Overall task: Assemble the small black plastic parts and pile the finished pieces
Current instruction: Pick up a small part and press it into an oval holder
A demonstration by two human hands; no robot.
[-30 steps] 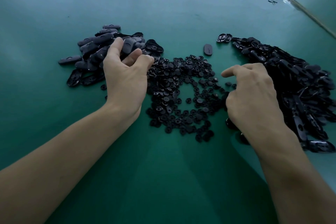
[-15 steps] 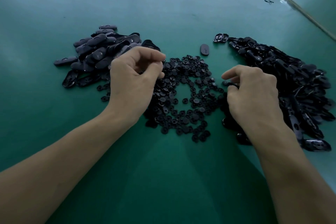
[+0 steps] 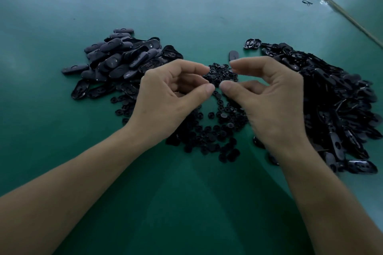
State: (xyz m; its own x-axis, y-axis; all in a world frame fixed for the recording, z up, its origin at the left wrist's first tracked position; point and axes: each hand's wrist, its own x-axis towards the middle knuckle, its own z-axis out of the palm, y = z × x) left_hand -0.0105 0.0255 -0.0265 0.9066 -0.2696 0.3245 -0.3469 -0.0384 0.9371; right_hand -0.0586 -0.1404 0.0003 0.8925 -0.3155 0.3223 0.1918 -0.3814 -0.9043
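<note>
A factory assembly bench: wide green worktable [image 3: 186, 16], sorted heaps of black plastic parts [image 3: 331, 97].

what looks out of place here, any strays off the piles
Nothing looks damaged or spilled. One oval piece lies alone on the green table between the left pile and the right pile, and a small dark bit sits far off near the table's far right edge. A few round parts lie loose left of the middle heap.

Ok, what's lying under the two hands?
The heap of small round black parts on the green table spreads beneath the left hand and right hand. Palms cover part of it. Whether they pinch anything is unclear.
</note>
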